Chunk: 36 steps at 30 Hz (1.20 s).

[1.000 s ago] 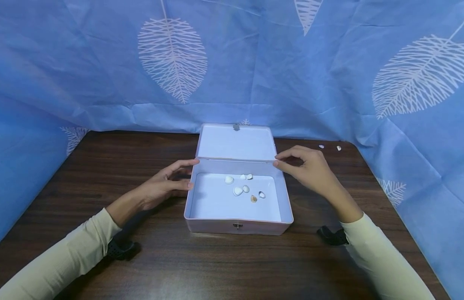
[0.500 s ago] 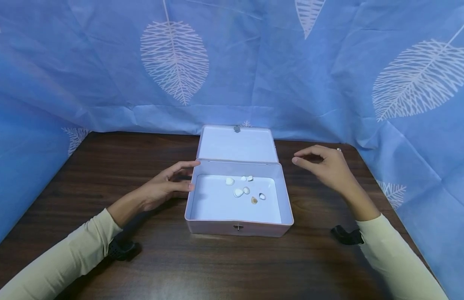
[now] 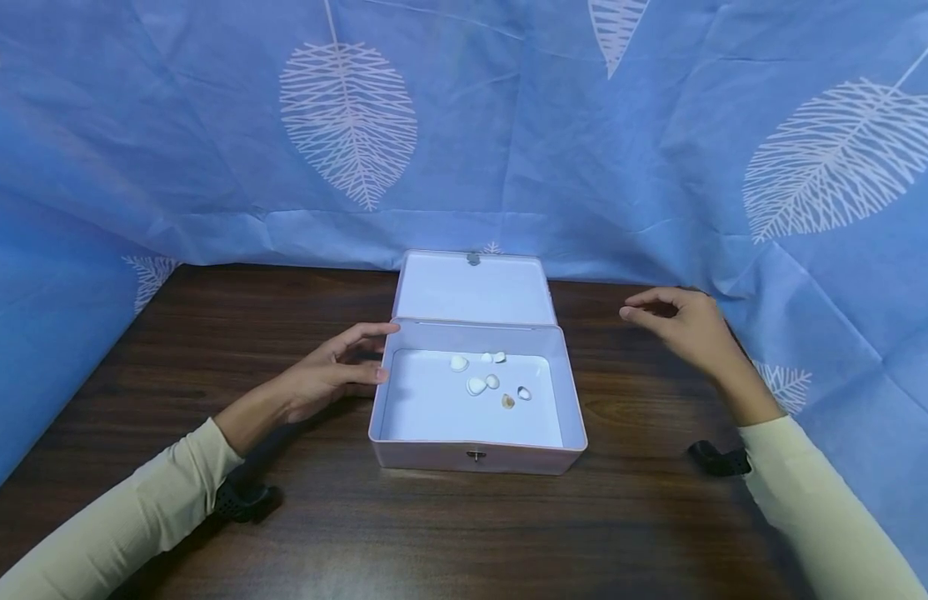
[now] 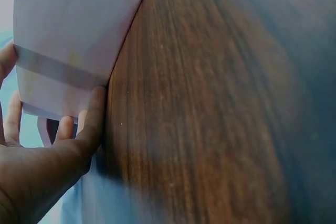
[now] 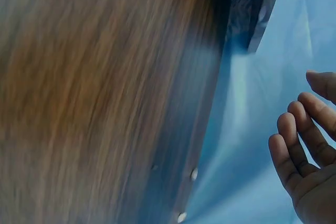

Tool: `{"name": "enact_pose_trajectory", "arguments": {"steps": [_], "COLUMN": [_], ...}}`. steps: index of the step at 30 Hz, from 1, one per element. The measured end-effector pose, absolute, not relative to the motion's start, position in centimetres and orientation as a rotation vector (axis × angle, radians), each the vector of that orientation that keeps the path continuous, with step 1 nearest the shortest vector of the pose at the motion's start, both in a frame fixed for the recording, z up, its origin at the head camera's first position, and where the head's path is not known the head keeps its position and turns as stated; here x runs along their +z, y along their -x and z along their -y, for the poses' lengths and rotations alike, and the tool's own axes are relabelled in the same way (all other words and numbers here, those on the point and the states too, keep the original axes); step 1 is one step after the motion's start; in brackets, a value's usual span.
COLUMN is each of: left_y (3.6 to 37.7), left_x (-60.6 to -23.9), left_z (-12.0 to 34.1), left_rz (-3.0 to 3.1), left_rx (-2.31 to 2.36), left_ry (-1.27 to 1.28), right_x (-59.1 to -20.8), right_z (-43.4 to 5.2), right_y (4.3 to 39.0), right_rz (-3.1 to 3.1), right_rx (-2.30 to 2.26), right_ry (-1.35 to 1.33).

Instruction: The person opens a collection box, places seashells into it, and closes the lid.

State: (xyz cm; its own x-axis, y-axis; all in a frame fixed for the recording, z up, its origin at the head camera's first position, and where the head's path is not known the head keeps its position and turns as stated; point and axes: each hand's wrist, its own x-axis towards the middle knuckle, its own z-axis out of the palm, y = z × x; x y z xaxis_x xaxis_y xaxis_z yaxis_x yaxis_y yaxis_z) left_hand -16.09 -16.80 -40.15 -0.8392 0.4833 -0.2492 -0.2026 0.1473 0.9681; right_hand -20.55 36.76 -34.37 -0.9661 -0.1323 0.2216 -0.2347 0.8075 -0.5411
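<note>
An open pale pink tin box (image 3: 479, 457) stands mid-table on the dark wood, its lid (image 3: 475, 287) laid back toward the curtain. Several small shells (image 3: 476, 385) lie on its white floor. My left hand (image 3: 336, 367) rests against the box's left wall with straight fingers; the left wrist view shows those fingers (image 4: 93, 119) on the box wall (image 4: 73, 30). My right hand (image 3: 674, 321) hovers over the table's far right corner, fingers loosely curved and holding nothing. In the right wrist view that hand (image 5: 302, 156) is near two tiny shells (image 5: 194, 173) by the table edge.
A blue curtain (image 3: 464, 125) with white leaf prints closes in the table (image 3: 284, 517) at the back and on both sides. The table's right edge (image 3: 741, 350) lies close to my right hand. Black straps (image 3: 239, 500) sit at both wrists.
My right hand has left the box's rear right corner and moved right and away, to the table's far right corner. The left hand and the box have stayed put.
</note>
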Motion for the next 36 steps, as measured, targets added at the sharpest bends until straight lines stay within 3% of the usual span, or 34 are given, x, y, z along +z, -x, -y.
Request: {"name": "enact_pose_trajectory", "arguments": {"steps": [20, 36], "left_y": [16.2, 16.2], "left_x": [-40.2, -40.3], "left_z": [16.9, 16.9], "left_rz": [-1.935, -1.935], "left_rx": [1.734, 1.736], "left_ry": [-0.323, -0.318], "right_x": [-37.4, -39.1], "right_z": [-44.0, -46.8], "right_y": [24.9, 26.8], "right_rz": [2.887, 2.853], "right_rx": [0.902, 1.113], "right_ry": [-0.019, 0.241]}}
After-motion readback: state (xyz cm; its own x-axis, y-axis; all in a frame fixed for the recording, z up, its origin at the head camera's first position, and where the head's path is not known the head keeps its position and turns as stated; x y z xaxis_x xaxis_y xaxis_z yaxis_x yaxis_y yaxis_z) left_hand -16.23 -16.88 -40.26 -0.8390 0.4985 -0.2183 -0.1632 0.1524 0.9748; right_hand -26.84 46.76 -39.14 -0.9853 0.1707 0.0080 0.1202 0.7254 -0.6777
